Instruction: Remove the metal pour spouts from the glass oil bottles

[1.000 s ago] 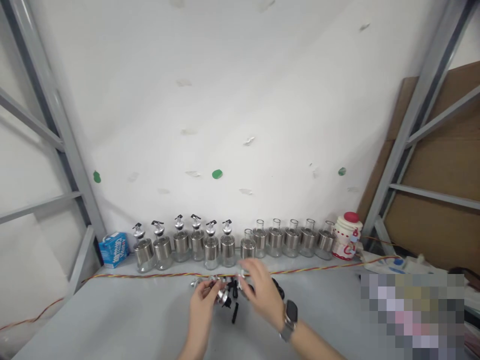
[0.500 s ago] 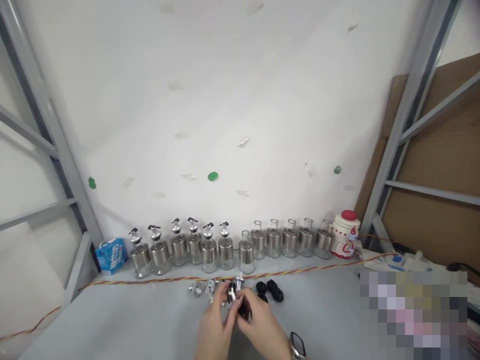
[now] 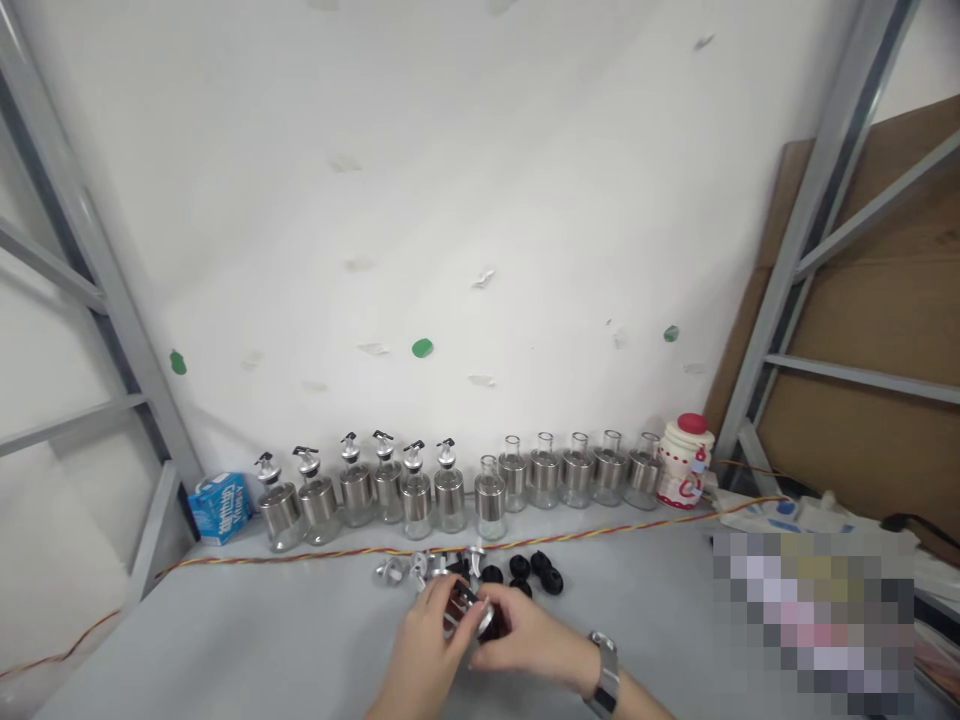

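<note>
Left hand (image 3: 429, 635) and right hand (image 3: 534, 638) together grip one spout (image 3: 486, 616), just in front of five visible stoppers (image 3: 552, 581); behind stand six spouted bottles (image 3: 357, 488) and six open bottles (image 3: 490, 497)

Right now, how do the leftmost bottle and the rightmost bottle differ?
The leftmost bottle has a silver-and-black spout on top; the rightmost bottle has a bare, open neck. The leftmost bottle stands beside a blue box; the rightmost bottle stands beside a cream jar. Both are clear glass with a metallic band.
</note>
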`<state>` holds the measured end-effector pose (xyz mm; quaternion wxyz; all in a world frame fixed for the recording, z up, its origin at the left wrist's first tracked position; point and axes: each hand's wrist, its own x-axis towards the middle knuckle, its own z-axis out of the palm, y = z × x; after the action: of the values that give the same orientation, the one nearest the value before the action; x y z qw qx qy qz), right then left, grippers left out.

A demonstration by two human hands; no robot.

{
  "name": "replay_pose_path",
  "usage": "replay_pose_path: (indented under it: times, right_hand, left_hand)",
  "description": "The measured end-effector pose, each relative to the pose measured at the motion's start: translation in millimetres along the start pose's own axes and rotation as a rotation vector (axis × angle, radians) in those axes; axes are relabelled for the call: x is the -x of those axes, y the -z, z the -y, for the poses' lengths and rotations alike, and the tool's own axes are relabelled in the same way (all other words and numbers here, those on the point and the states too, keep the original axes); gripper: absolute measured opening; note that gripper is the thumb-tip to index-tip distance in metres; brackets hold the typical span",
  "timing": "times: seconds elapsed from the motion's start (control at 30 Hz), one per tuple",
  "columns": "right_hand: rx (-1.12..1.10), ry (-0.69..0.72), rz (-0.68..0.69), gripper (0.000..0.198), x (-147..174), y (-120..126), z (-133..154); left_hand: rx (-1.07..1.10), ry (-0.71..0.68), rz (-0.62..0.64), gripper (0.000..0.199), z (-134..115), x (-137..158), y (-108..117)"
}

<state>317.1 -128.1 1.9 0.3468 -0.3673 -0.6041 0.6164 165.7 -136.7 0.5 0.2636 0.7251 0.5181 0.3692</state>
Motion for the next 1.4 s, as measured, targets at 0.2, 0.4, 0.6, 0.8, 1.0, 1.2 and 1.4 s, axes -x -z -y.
replay_pose_path:
  times: [0.2,0.4,0.6,0.8,1.0,1.2,1.4]
  right_hand:
    - [0.428,0.083,-0.197,0.016,0,-9,-13]
    - [0.677,0.059,-0.221,0.01,5,-10,-7]
    - [1.041,0.063,-0.257,0.015,8,-8,0]
    - [1.13,0.061,-0.26,0.016,10,-8,9]
    - [1.1,0.072,-0.251,0.016,12,-5,13]
    - [1.077,0.067,-0.232,0.017,13,-4,17]
    - [1.071,0.08,-0.278,0.015,21,-6,28]
  left_hand:
    - [-0.155,-0.076,0.026,0.028,3,0,-3]
    - [-0.346,-0.134,0.035,0.027,3,0,-4]
    - [-0.739,-0.318,0.144,0.026,-4,4,-8]
    - [-0.695,-0.297,0.023,0.029,7,4,-24]
    - [-0.56,-0.283,-0.051,0.034,9,2,-29]
    - [-0.426,-0.233,-0.017,0.039,3,4,-31]
    - [-0.035,-0.052,-0.053,0.045,3,-11,-14]
